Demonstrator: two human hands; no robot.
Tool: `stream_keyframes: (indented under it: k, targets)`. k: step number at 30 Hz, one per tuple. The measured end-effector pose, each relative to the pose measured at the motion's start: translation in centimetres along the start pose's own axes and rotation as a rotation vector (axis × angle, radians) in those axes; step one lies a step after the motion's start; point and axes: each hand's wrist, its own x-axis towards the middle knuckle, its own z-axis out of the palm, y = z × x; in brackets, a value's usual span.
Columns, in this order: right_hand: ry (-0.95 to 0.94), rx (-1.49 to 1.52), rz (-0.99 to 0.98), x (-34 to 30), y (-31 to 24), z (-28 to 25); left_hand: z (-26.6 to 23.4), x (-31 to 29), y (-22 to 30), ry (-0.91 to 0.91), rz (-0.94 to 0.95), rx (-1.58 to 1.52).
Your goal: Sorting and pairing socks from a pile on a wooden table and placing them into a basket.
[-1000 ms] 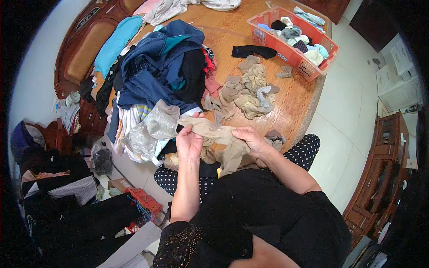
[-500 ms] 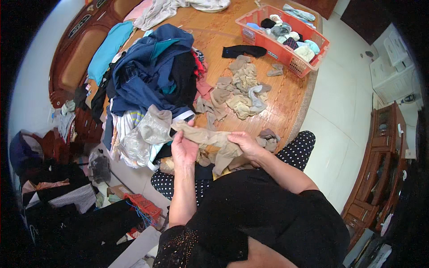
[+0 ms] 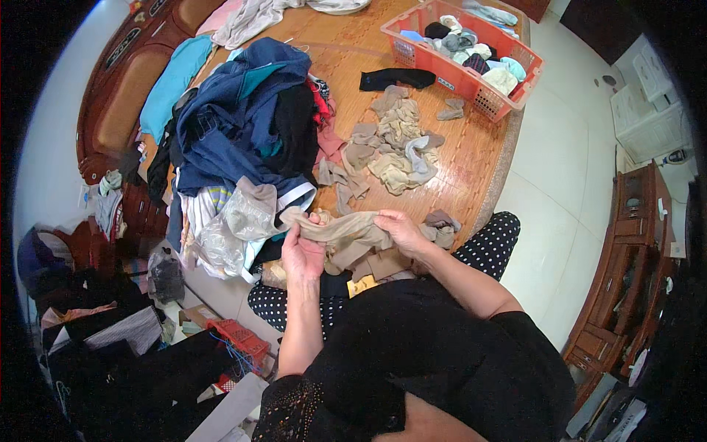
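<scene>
A thin beige sock (image 3: 340, 227) is stretched sideways between my two hands, above my lap. My left hand (image 3: 303, 250) grips one end with its palm turned up. Fingers and thumb of my right hand (image 3: 401, 233) pinch the other end. More beige and brown hosiery (image 3: 379, 264) lies just below the stretched piece, by my lap. Beyond my hands, a loose heap of beige and grey socks (image 3: 398, 147) is spread on the wooden mat (image 3: 471, 177). A clear plastic bag (image 3: 234, 225) rests left of my left hand.
A large pile of dark blue and black clothes (image 3: 243, 125) stands at the left. At the far right sits an orange plastic basket (image 3: 508, 107) of rolled socks, with a black sock (image 3: 398, 79) beside it. A red crate (image 3: 239, 340) is on the floor at lower left.
The sock has been drawn straighter and narrower between my hands, and its hanging part has lifted. A yellow piece by my lap shows more. The view has shifted slightly.
</scene>
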Motion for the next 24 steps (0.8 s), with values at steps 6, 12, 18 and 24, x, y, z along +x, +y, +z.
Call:
stream_keyframes:
  k: [6, 12, 18, 24]
  targets:
    - [0.146, -0.042, 0.060, 0.5, 1.7, -2.0, -1.9, 0.0, -1.5, 0.188, -0.054, 0.085]
    - [0.317, -0.130, 0.104, 0.9, 1.7, -3.1, -2.8, 0.2, -2.6, 0.314, -0.088, 0.140]
    - [0.450, -0.112, -0.031, 1.7, 0.5, -5.1, -3.8, 0.6, -2.3, 0.363, -0.079, 0.147]
    - [0.561, -0.055, -0.063, 1.8, -1.4, -6.1, -6.0, 1.2, -3.1, 0.393, -0.134, 0.140]
